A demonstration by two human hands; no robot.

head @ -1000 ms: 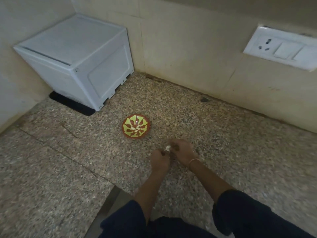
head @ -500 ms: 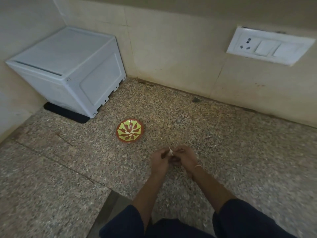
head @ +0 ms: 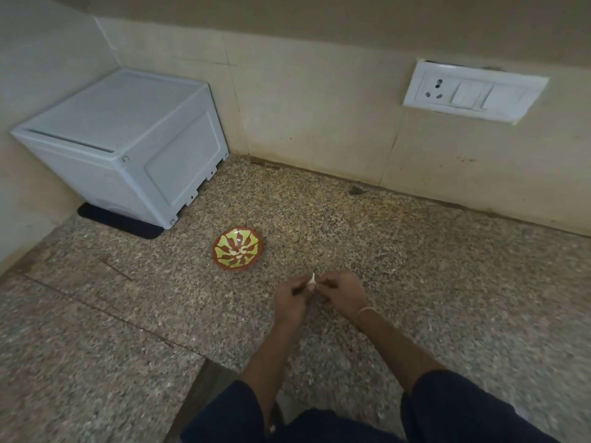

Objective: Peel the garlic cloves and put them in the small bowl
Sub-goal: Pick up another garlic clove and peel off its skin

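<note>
A small white garlic clove [head: 311,280] sticks up between my two hands, just above the speckled granite counter. My left hand [head: 291,300] and my right hand [head: 342,292] both pinch it with curled fingers, knuckles close together. The small bowl [head: 220,261], red-brown with a yellow-green leaf pattern, stands to the upper left of my hands. A few pale peeled cloves [head: 239,251] lie in its middle.
A white plastic box [head: 128,145] on a black mat sits in the back left corner. A white socket and switch plate [head: 473,92] is on the tiled wall at the right. The counter's front edge [head: 204,375] steps back below my left forearm.
Both hands stay together on the clove and have worked it slightly, its white tip now pointing up. The camera tilted up, so the wall shows more.
</note>
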